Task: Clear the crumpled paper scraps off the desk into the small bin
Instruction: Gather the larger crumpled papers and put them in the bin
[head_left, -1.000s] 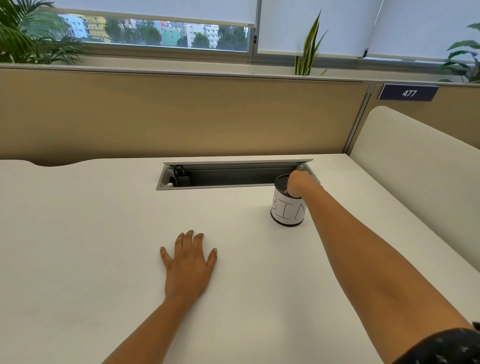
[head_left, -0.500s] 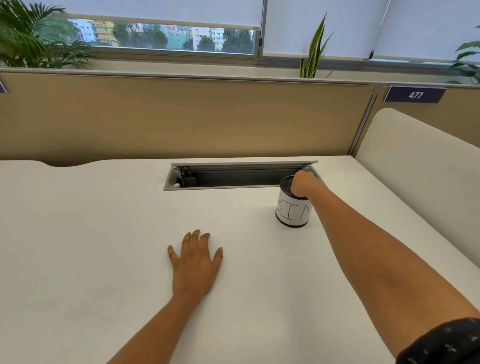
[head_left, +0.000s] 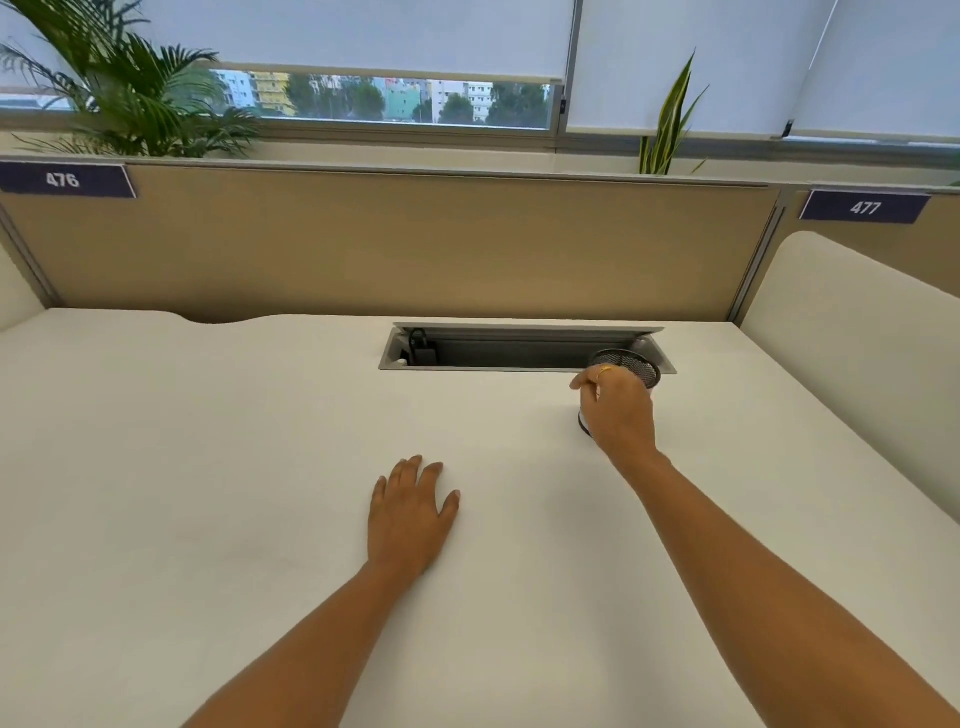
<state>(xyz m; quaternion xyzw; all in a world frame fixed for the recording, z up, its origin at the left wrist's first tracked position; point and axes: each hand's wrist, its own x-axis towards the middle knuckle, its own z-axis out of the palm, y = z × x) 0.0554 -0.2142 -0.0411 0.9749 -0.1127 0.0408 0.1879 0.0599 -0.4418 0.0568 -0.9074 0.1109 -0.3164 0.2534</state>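
Note:
The small bin (head_left: 635, 364), a black mesh cup with a white label, stands on the white desk (head_left: 208, 467) just in front of the cable tray's right end. My right hand (head_left: 618, 410) hovers in front of the bin and covers its label. Its fingers are curled, and no paper shows in them. A ring sits on one finger. My left hand (head_left: 410, 514) rests flat on the desk, fingers straight, well to the left of the bin. No paper scrap is visible anywhere on the desk.
A recessed grey cable tray (head_left: 493, 353) with a black plug in its left end runs behind the bin. A tan partition (head_left: 363, 244) closes the back. A cream side panel (head_left: 857, 338) stands at the right.
My right hand has dropped from above the bin's mouth to its near side. The camera has tilted and shifted left, bringing the 476 sign into view. My left hand stays flat.

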